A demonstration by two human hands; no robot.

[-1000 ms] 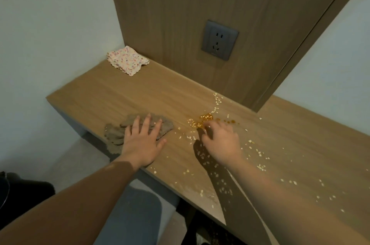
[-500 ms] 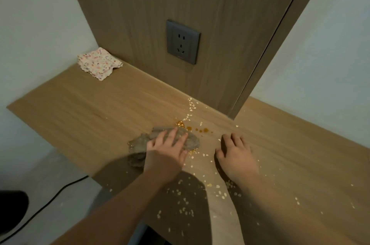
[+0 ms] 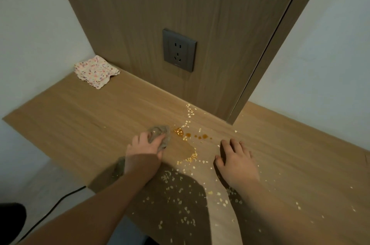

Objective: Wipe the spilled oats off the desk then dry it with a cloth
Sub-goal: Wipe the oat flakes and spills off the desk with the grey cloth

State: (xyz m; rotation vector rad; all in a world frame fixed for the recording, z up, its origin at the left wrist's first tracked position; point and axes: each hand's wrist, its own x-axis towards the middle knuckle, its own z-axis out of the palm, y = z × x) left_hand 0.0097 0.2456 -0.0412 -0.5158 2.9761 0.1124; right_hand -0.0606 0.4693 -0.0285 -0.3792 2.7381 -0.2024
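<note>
Pale, flaky spilled oats [image 3: 192,158] are lying all over the light wooden bench [image 3: 80,116], thickest along the near edge and between the two hands, with a thin trail running back to the wall panel. The left hand [image 3: 143,149] is gripping a bunched grey-brown rag [image 3: 160,134], fingers curled into it, pressing it down just left of some small amber drops [image 3: 204,136]. The right hand [image 3: 236,157] is resting flat, fingers loose, holding nothing. Wiping is looking barely begun; drying is waiting, and the folded floral cloth [image 3: 96,71] is sitting untouched in the far corner.
</note>
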